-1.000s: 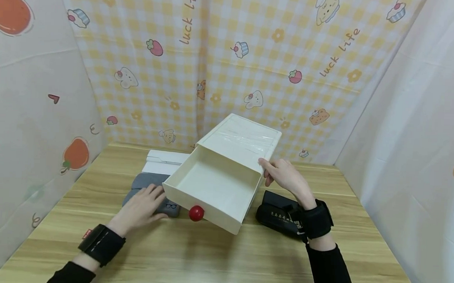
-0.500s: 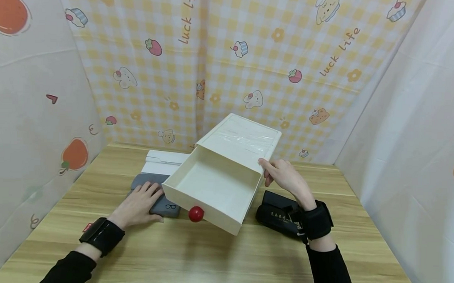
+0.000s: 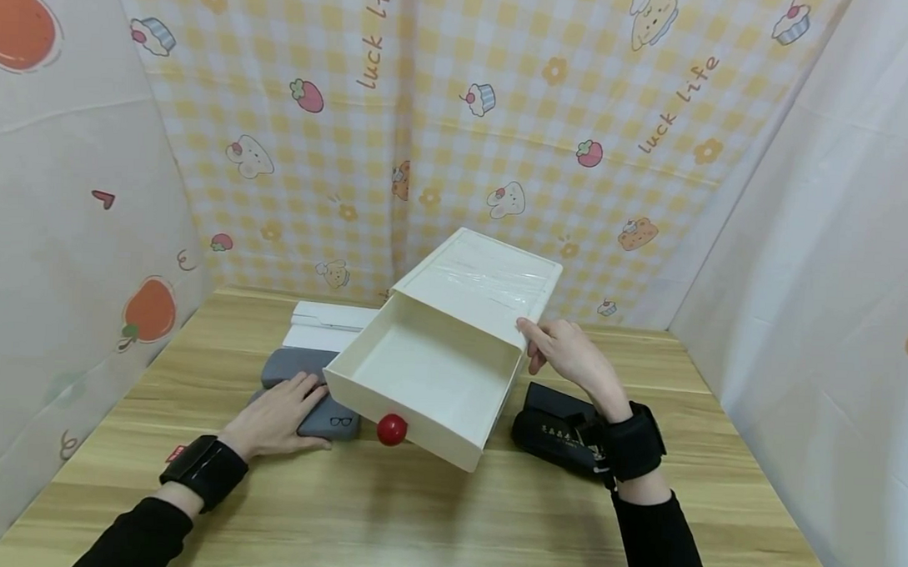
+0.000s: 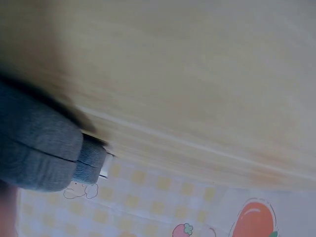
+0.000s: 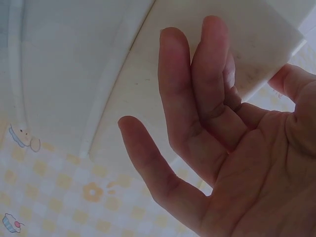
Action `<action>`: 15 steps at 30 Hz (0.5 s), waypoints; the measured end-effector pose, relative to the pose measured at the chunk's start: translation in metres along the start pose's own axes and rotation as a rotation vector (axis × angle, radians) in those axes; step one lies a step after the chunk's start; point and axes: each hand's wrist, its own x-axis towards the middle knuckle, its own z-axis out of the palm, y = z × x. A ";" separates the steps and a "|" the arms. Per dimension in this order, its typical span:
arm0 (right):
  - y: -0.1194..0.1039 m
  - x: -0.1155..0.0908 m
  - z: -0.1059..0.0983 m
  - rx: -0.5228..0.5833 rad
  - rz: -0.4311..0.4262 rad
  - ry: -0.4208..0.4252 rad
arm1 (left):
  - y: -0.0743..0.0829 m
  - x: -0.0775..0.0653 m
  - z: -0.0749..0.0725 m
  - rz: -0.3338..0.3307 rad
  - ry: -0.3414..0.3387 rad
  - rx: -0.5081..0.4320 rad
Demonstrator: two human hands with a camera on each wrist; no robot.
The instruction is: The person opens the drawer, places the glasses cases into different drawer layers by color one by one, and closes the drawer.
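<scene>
A white drawer box (image 3: 492, 276) stands tilted above the table, its drawer (image 3: 421, 357) pulled out and bare inside, with a red round knob (image 3: 392, 430) on the front. My right hand (image 3: 572, 354) pinches the box's right edge, thumb on top and fingers beneath; in the right wrist view the other fingers (image 5: 175, 89) spread under it. My left hand (image 3: 280, 415) grips a grey glasses case (image 3: 336, 421) printed with a glasses outline, fingers over its top and thumb along its near side. The left wrist view shows the case's end (image 4: 39, 138) with its seam, and little of the hand.
Behind the gripped case lie another grey case (image 3: 293, 364) and a white case (image 3: 332, 325), partly hidden by the drawer. Under my right wrist sits a black soft case (image 3: 554, 441) with a second dark case (image 3: 558, 400) behind it. Patterned cloth (image 3: 459, 150) walls the table (image 3: 415, 524).
My left hand has shifted slightly left and settled onto the front grey glasses case, its thumb now along the near side. The right hand and the drawer box stay where they were.
</scene>
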 end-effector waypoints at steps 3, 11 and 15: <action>0.000 0.000 0.000 -0.002 0.001 0.001 | -0.001 -0.001 0.000 0.022 -0.015 0.019; 0.000 0.001 0.000 0.003 -0.001 0.003 | -0.002 -0.001 -0.009 0.030 0.011 0.027; 0.000 0.002 0.000 -0.006 -0.012 0.004 | -0.009 0.002 -0.017 0.034 0.055 0.038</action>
